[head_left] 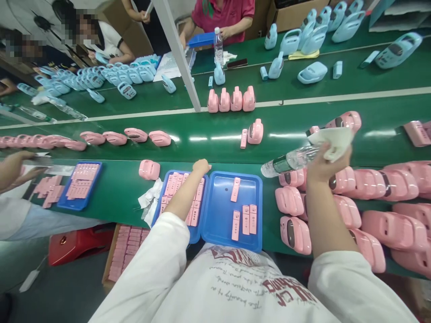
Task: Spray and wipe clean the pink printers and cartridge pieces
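My left hand point(201, 167) rests closed at the far rim of a blue tray point(178, 204) packed with pink flat parts; whether it holds one is hidden. My right hand point(325, 163) is raised over a heap of pink housings point(340, 206), gripping a white cloth point(333, 141) and a clear plastic bottle point(289, 160) that points left. A second blue tray point(218, 215) between my arms holds several pink flat parts point(245, 219).
A green conveyor belt point(208, 134) carries pink housings point(148, 137) in rows. Blue housings point(313, 36) lie on the far table, where other people sit. A neighbour's hands point(18, 168) work at the left by another blue tray point(80, 185). A white crumpled cloth point(150, 199) lies beside my tray.
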A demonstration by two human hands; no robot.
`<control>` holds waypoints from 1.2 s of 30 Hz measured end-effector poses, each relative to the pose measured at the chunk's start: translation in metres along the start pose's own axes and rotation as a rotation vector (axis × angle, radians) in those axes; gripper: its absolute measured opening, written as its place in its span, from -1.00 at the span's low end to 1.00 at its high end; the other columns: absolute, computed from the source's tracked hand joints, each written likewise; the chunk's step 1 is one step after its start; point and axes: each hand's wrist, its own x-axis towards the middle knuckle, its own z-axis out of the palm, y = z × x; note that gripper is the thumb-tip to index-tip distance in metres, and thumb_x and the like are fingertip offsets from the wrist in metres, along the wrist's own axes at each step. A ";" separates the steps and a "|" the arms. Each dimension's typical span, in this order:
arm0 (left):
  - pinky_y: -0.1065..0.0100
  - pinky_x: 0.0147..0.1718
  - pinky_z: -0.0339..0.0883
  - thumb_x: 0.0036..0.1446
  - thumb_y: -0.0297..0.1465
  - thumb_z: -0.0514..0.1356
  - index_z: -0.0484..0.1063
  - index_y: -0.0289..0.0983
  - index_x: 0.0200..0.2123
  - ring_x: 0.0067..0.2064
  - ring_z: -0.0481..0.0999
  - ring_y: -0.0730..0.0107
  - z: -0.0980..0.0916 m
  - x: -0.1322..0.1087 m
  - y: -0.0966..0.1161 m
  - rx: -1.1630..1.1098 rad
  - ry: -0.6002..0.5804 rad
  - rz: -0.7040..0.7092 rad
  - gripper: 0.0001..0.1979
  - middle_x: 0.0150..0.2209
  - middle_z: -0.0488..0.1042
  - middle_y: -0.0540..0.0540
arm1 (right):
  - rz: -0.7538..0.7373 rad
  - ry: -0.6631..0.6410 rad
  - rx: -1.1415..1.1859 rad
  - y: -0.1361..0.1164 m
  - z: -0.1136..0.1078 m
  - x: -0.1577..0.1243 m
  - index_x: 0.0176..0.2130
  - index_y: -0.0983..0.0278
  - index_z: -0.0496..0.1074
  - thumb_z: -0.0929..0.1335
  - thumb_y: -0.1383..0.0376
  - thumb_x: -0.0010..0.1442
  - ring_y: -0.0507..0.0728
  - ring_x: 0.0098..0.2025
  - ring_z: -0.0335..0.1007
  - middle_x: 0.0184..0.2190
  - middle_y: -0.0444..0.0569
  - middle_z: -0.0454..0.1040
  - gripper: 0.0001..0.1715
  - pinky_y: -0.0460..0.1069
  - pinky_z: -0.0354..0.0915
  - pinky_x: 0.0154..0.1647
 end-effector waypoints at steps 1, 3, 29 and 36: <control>0.08 -0.06 0.41 0.24 -0.27 0.17 0.44 -0.36 -0.07 -0.05 0.51 0.21 0.000 -0.009 -0.006 -0.066 0.025 0.039 -0.70 -0.08 0.50 -0.19 | -0.094 -0.112 -0.072 0.005 0.003 -0.005 -0.20 0.27 0.34 0.36 0.29 0.14 0.20 0.12 0.32 -0.02 0.21 0.43 -0.81 0.15 0.09 0.30; 0.09 -0.05 0.39 0.25 -0.34 0.12 0.47 -0.38 -0.09 -0.06 0.52 0.14 0.000 -0.030 -0.016 -0.210 0.095 0.140 -0.73 -0.14 0.53 -0.22 | -0.305 -0.240 -0.176 0.017 0.008 -0.015 -0.28 0.25 0.42 0.37 0.22 0.10 0.24 0.01 0.41 -0.15 0.18 0.51 -0.83 0.18 0.20 0.21; 0.32 -0.39 0.38 -0.20 0.36 0.08 0.27 -0.17 0.14 -0.29 0.50 0.30 0.013 -0.231 0.047 -1.703 -0.397 0.766 -0.03 -0.19 0.49 -0.14 | -0.210 -0.664 0.073 -0.133 -0.003 -0.124 -0.08 0.11 0.51 0.32 0.10 0.26 0.23 0.09 0.45 -0.06 -0.14 0.56 -0.71 0.26 0.34 0.19; 0.19 -0.07 0.39 -0.11 0.41 -0.20 0.32 -0.14 0.14 0.15 0.38 0.04 0.006 -0.235 0.049 -1.868 -0.313 0.485 -0.01 -0.02 0.48 -0.18 | -0.791 -1.178 0.206 -0.126 -0.016 -0.160 0.26 0.14 0.26 0.31 0.25 0.29 0.18 0.33 0.12 0.19 0.02 0.37 -0.44 0.23 0.13 0.35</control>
